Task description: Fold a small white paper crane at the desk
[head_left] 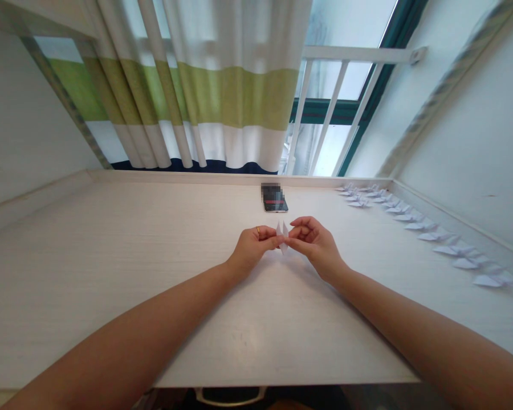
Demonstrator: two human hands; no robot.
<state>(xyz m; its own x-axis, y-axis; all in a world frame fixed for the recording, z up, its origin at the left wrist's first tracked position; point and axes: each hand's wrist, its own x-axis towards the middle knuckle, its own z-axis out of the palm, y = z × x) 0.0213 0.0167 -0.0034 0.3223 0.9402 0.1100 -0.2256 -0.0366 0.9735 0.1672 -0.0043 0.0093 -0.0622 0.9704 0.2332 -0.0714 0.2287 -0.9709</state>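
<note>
A small folded white paper with two upright points stands between my two hands, just above the desk. My left hand pinches it from the left with thumb and fingers; a gold ring shows on one finger. From the right, my right hand holds its other side between thumb and index finger, the other fingers curled. The paper's lower tip points down toward the desk. Parts of it are hidden behind my fingertips.
A dark phone lies beyond my hands on the white desk. Several folded white paper cranes are lined up along the right edge, with a few at the back right corner. A curtain and a white railing stand behind.
</note>
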